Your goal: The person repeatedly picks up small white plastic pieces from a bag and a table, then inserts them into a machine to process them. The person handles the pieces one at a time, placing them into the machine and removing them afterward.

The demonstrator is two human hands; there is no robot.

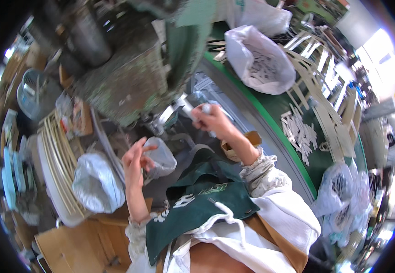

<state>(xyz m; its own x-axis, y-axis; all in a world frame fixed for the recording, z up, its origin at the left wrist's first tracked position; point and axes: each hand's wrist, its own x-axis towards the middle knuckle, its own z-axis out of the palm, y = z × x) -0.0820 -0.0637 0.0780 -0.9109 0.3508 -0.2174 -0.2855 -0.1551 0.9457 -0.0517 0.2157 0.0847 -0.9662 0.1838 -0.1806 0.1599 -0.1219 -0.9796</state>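
Observation:
My right hand [215,122] is closed, fingers curled around a pale grey rod-like piece [206,108] that shows at both sides of the fist; its exact kind is unclear. A shiny flat metal strip [186,108] lies just left of these fingers, below the large worn green machine [120,82]. My left hand [137,159] is raised, holding nothing, with fingers apart. Beside its fingers stands a white plastic bag [162,157], opening upward. Between the hands, the small metal parts under the machine are partly hidden and blurred.
On the right, a green-topped bench [270,107] carries a white sack of small pale pieces [263,68], a loose pile of strips [299,134] and long slats [329,113]. At left are bundled long strips [58,159], a plastic bag [98,182] and a cardboard box [76,243].

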